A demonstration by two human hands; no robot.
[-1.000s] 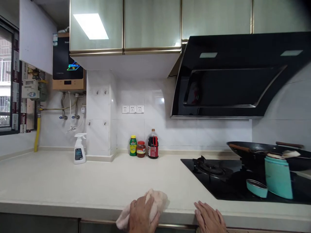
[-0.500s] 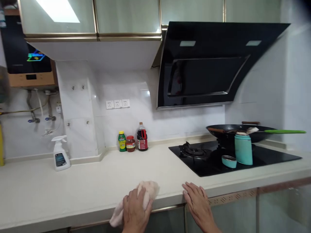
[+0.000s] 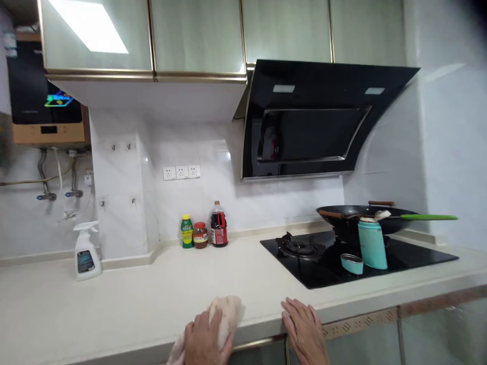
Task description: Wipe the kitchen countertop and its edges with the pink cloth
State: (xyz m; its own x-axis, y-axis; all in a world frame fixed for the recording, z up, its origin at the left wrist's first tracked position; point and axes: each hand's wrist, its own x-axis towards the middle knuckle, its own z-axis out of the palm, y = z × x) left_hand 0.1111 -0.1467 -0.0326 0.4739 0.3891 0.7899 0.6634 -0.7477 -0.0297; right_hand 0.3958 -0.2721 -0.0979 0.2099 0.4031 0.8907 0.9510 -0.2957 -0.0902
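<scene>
My left hand [image 3: 205, 337] is closed over a pale pink cloth [image 3: 227, 310] at the front edge of the cream countertop [image 3: 125, 309]. Part of the cloth bulges past the fingers onto the counter, and another part hangs down by the wrist. To the right, my right hand [image 3: 302, 324] rests on the counter's edge with its fingers stretched out and holding nothing. The black gas stove [image 3: 319, 274] lies just beyond that hand. On the stove stand a turquoise canister [image 3: 372, 246] and a small turquoise lid-like piece [image 3: 352, 264].
A wok [image 3: 342, 215] with a green-handled utensil [image 3: 429, 217] sits on the rear burner. Against the wall stand a green bottle [image 3: 187, 232], a red-lidded jar [image 3: 200, 235] and a dark sauce bottle [image 3: 219, 226]. A white spray bottle [image 3: 87, 256] is at left. The range hood [image 3: 304, 132] overhangs the stove.
The view has tilted up, so the counter and both hands sit lower in the picture. The left hand still grips the cloth, and the right hand still rests on the edge.
</scene>
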